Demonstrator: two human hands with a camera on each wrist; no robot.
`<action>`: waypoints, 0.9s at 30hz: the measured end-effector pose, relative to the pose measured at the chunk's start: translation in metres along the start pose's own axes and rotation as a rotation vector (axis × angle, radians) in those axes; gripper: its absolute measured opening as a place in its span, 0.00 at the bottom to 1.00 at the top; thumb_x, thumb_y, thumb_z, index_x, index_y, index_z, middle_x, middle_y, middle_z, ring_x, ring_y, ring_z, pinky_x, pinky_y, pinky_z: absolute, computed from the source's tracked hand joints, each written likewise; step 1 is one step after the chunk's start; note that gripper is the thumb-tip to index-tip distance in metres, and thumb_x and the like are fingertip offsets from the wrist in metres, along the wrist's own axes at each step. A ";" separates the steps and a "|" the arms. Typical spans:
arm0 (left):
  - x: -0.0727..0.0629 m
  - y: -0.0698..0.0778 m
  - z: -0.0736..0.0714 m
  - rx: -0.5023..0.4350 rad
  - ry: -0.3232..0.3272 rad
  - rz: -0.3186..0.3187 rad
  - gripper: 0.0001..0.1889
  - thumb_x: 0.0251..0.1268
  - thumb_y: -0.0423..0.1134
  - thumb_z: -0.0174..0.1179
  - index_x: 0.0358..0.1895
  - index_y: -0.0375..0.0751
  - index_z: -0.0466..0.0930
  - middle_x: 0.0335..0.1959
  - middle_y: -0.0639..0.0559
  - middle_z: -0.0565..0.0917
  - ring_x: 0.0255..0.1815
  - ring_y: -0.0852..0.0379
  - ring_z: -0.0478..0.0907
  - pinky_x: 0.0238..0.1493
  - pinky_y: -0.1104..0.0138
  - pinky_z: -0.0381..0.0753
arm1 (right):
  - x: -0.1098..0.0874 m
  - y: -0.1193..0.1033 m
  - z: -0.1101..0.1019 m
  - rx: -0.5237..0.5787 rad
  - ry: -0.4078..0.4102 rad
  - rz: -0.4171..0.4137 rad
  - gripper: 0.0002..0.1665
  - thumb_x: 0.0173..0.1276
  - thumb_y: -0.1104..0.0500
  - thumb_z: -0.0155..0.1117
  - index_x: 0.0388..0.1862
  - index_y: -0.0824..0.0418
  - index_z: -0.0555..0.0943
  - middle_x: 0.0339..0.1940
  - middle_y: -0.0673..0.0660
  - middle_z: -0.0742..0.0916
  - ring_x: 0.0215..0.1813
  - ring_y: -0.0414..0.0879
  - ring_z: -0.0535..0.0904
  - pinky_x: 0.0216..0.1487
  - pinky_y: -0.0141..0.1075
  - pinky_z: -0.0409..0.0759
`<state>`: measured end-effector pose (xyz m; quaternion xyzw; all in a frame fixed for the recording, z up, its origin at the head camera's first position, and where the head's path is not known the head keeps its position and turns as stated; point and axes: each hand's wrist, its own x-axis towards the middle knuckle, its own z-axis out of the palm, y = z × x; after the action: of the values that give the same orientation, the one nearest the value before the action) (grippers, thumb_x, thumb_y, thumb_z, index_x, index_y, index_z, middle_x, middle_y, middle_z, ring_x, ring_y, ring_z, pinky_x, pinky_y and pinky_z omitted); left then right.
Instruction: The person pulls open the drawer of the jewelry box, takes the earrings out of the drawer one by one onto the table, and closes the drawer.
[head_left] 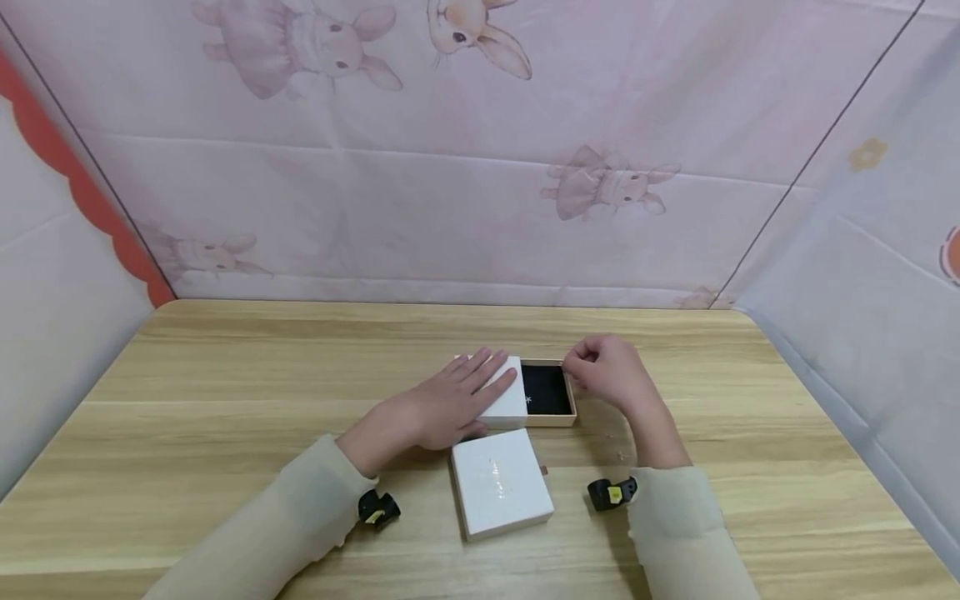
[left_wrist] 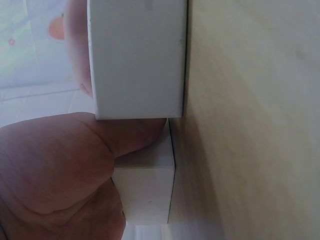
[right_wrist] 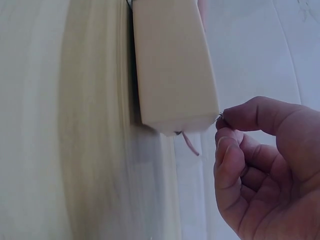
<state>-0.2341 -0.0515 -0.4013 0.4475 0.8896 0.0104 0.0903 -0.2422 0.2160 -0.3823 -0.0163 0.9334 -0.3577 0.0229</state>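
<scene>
My left hand (head_left: 442, 408) rests with straight, spread fingers on the white sleeve (head_left: 510, 398) of a jewelry box. Its thumb lies against the sleeve's near side in the left wrist view. From the sleeve's right end a cream drawer (head_left: 551, 421) is pulled partly out, holding a black pad (head_left: 546, 389) with a tiny white star-like mark or piece. At the drawer's far right corner, my right hand (head_left: 611, 375) pinches a tiny silvery piece (right_wrist: 219, 117) between thumb and index finger; its exact kind I cannot tell. A ribbon pull (right_wrist: 190, 144) hangs from the drawer's end.
Nearer to me lies a second white box (head_left: 501, 483), closed, with gold lettering and a small brown tab. Tiny glints (head_left: 621, 456) show on the wooden table (head_left: 300, 358) near my right wrist. Behind the table hangs a pink rabbit-print cloth (head_left: 450, 225).
</scene>
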 end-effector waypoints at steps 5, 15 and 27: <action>0.000 0.000 0.000 0.004 -0.001 0.001 0.41 0.78 0.48 0.50 0.82 0.44 0.35 0.83 0.42 0.35 0.83 0.42 0.33 0.80 0.49 0.44 | 0.000 0.006 -0.004 -0.023 0.015 0.003 0.11 0.66 0.58 0.59 0.36 0.62 0.86 0.30 0.56 0.86 0.30 0.46 0.80 0.32 0.35 0.79; 0.000 0.002 -0.001 0.007 0.004 0.007 0.41 0.78 0.48 0.50 0.82 0.42 0.37 0.83 0.40 0.37 0.83 0.41 0.34 0.80 0.47 0.45 | 0.003 0.021 -0.008 -0.021 -0.008 0.041 0.11 0.67 0.57 0.59 0.36 0.63 0.85 0.24 0.57 0.84 0.25 0.46 0.79 0.32 0.36 0.78; -0.001 0.004 -0.001 0.010 0.007 0.003 0.41 0.78 0.49 0.50 0.82 0.43 0.37 0.83 0.40 0.37 0.83 0.41 0.34 0.80 0.48 0.45 | 0.003 0.030 -0.012 -0.041 -0.030 0.061 0.11 0.67 0.58 0.59 0.33 0.63 0.84 0.18 0.55 0.83 0.25 0.47 0.76 0.31 0.36 0.74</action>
<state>-0.2308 -0.0497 -0.3997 0.4494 0.8892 0.0077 0.0852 -0.2465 0.2457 -0.3937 0.0065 0.9402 -0.3372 0.0475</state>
